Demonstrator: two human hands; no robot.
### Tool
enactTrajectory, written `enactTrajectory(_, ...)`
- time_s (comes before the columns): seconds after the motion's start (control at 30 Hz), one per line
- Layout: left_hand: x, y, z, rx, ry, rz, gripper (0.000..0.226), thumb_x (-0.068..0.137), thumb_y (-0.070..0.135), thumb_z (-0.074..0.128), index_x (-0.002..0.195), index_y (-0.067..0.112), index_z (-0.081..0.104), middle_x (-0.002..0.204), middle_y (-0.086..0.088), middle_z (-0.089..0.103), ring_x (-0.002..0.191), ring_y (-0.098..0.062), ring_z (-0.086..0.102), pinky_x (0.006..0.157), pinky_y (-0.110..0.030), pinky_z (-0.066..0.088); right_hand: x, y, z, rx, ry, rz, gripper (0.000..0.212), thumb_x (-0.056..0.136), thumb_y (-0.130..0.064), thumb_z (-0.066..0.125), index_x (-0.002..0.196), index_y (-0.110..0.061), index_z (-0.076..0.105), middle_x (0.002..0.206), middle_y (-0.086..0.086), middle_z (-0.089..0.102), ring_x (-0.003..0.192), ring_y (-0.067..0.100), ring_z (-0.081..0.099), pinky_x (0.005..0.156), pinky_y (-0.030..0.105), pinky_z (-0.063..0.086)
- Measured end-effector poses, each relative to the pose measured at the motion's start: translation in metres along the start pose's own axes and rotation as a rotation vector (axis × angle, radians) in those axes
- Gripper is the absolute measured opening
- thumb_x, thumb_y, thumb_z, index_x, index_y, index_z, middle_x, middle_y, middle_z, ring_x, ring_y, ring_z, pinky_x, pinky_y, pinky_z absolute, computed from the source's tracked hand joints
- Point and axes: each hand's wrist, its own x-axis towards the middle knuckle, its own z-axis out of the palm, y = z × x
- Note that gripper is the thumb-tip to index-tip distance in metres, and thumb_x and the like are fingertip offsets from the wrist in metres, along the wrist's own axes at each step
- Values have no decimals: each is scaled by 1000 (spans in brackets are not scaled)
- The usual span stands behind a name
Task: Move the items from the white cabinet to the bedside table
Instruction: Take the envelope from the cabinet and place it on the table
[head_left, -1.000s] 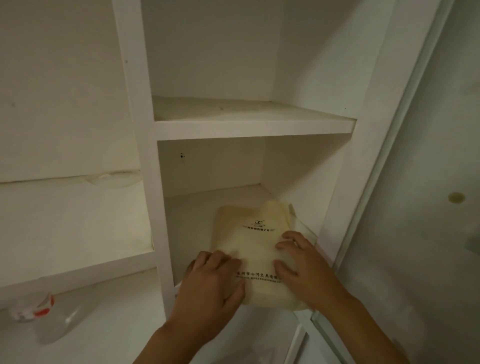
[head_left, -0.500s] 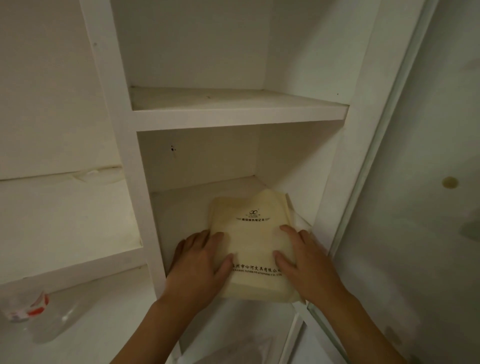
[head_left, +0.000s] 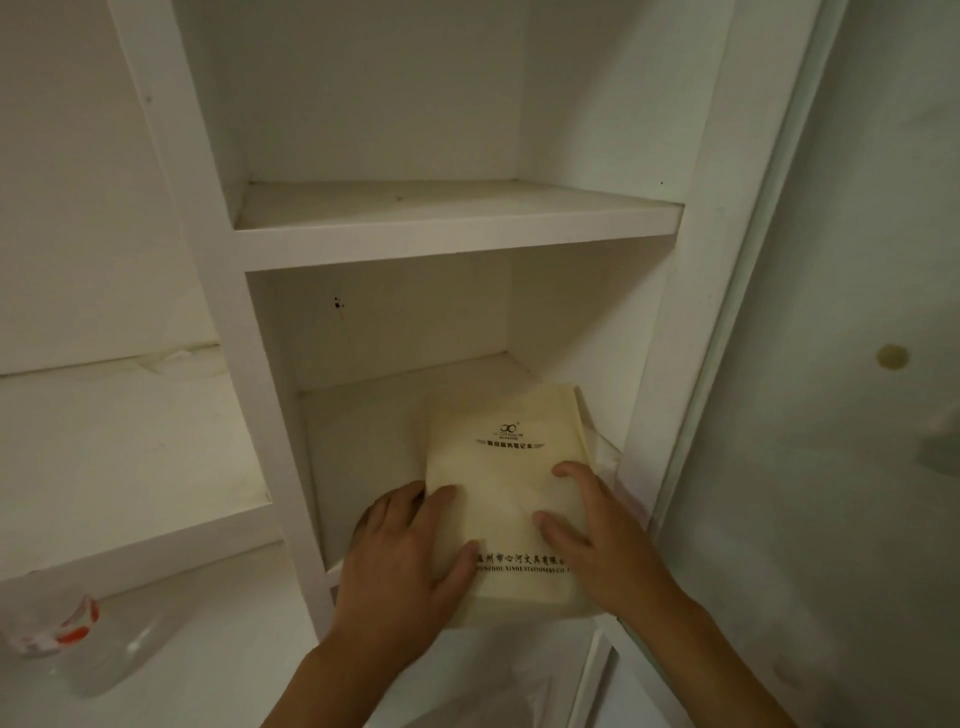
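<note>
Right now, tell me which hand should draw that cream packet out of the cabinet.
Probably left. The left hand wraps the cream packet at its open side; the right hand is crowded against the cabinet wall.

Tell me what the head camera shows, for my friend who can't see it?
Both hands, left hand and right hand, hold a cream packet on a white cabinet shelf. A clear plastic bottle lies lower left.

Open shelf (head_left: 363, 426) left of packet (head_left: 511, 499)

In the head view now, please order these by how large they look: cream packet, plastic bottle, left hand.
1. cream packet
2. left hand, nearer the camera
3. plastic bottle, partly cut off at the edge, so unsure
</note>
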Motion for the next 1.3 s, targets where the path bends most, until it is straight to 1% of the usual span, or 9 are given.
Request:
enactTrajectory(0.13, 8, 3, 3, -14, 22, -26, 57, 88, 63, 51, 136, 32, 56, 128, 4, 59, 116, -20, 56, 100, -42, 48, 2, 8, 2, 105, -13, -16, 56, 95, -53, 66, 141, -52, 35, 127, -30, 44, 110, -10, 53, 88, 22, 55)
enactTrajectory(0.3, 15, 13, 9, -30, 25, -69, 60, 87, 62, 54, 139, 32, 54, 127, 6, 56, 111, -17, 55, 95, -41, 49, 3, 16, 6, 138, 11, -59, 59, 95, -56, 64, 144, -52, 33, 132, -17, 48, 119, 6, 53, 95, 35, 56)
enactTrajectory(0.43, 6, 22, 11, -103, 57, -81, 59, 87, 56, 60, 140, 31, 54, 127, 6, 52, 102, -14, 56, 88, -39, 54, -1, 25, 4, 138, 12, -105, 60, 96, -53, 64, 147, -46, 34, 133, -15, 49, 117, 2, 52, 93, 33, 56)
enactTrajectory(0.63, -23, 35, 21, -211, 135, -120, 55, 89, 47, 65, 140, 28, 56, 129, 8, 48, 113, -12, 54, 94, -38, 53, -11, 36, -1, 114, -53, -156, 65, 94, -55, 65, 150, -43, 33, 137, -12, 49, 118, 6, 54, 90, 28, 55)
enactTrajectory(0.7, -37, 40, 20, -267, 170, -145, 53, 90, 44, 66, 139, 27, 57, 127, 9, 48, 114, -7, 54, 92, -30, 54, -18, 34, -2, 87, -76, -182, 65, 94, -53, 66, 150, -41, 35, 138, -12, 49, 118, 9, 55, 89, 31, 54)
enactTrajectory(0.87, -78, 50, 4, -288, 240, -198, 55, 88, 44, 65, 139, 24, 58, 125, 9, 48, 115, 1, 52, 91, -9, 46, -46, 18, -1, 72, -139, -229, 64, 94, -50, 69, 149, -42, 37, 135, -19, 46, 109, 0, 53, 79, 17, 50)
enactTrajectory(1.03, -147, 54, -28, -254, 306, -252, 55, 88, 44, 63, 138, 21, 58, 124, 5, 50, 113, -3, 54, 89, -10, 46, -98, -14, 11, 74, -182, -299, 64, 95, -47, 70, 149, -41, 37, 137, -18, 46, 105, -4, 53, 77, 18, 53)
enactTrajectory(1.2, -245, 52, -72, -201, 366, -344, 54, 89, 45, 61, 138, 22, 57, 126, 6, 49, 113, -3, 54, 84, -15, 50, -167, -56, 39, 86, -275, -380, 63, 94, -48, 70, 147, -43, 37, 135, -18, 48, 103, 3, 58, 77, 35, 61)
enactTrajectory(1.3, -306, 51, -102, -152, 409, -420, 53, 89, 47, 60, 137, 25, 57, 126, 8, 49, 110, 0, 54, 81, -18, 51, -210, -84, 61, 94, -349, -439, 64, 94, -49, 69, 148, -45, 35, 134, -20, 47, 104, 0, 57, 79, 30, 60)
